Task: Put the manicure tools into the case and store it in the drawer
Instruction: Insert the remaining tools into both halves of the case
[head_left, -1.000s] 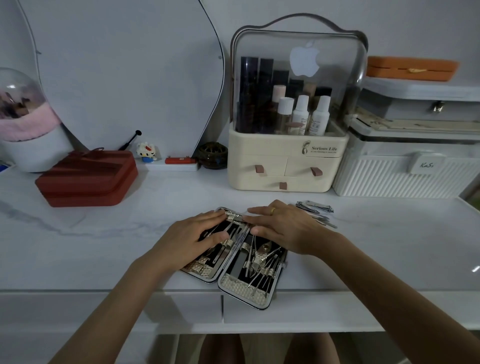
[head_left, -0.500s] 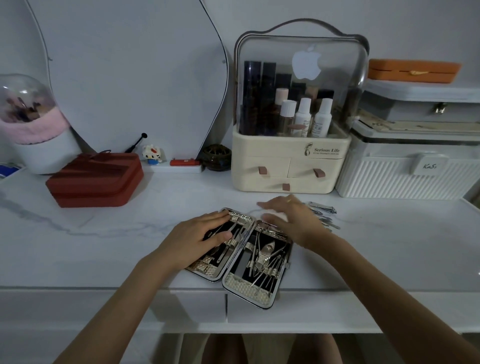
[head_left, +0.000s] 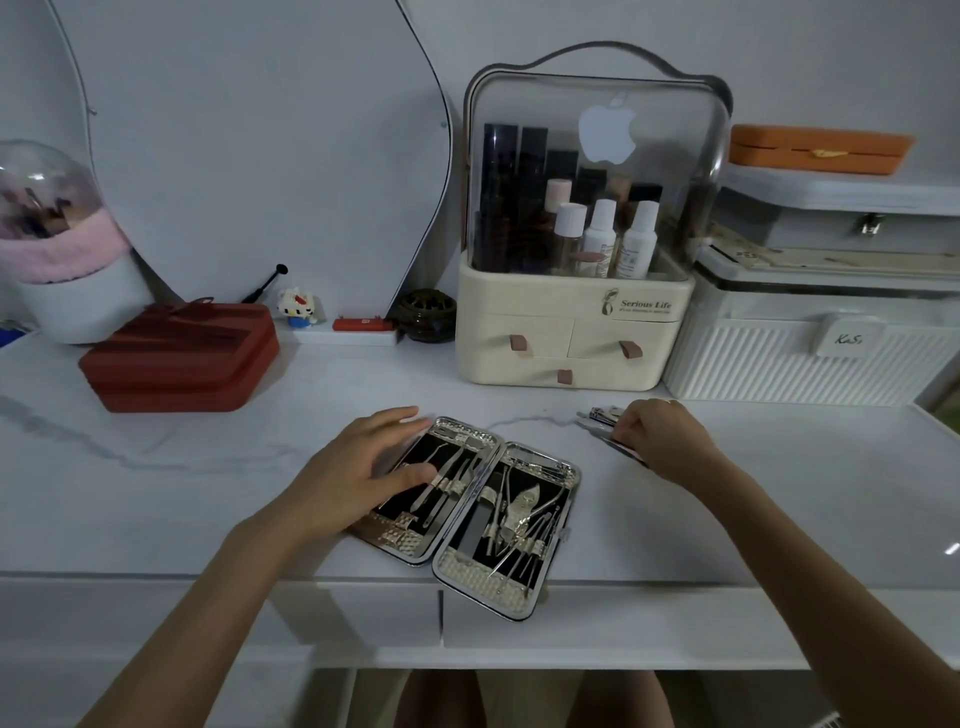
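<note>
Partly packed: most manicure tools sit in the open case (head_left: 467, 514), a few are still loose on the desk.

Now your left hand (head_left: 358, 467) lies flat with relaxed, spread fingers on the case's left half, steadying it at the desk's (head_left: 727, 519) front edge. Your right hand (head_left: 660, 441), out at two o'clock from the case, curls its fingers over the loose tools (head_left: 602, 418), seemingly pinching one, though which one you hold cannot be told. You still have to slot those in, close the case, and store it in the drawer (head_left: 597, 618), shut at six o'clock just below.
</note>
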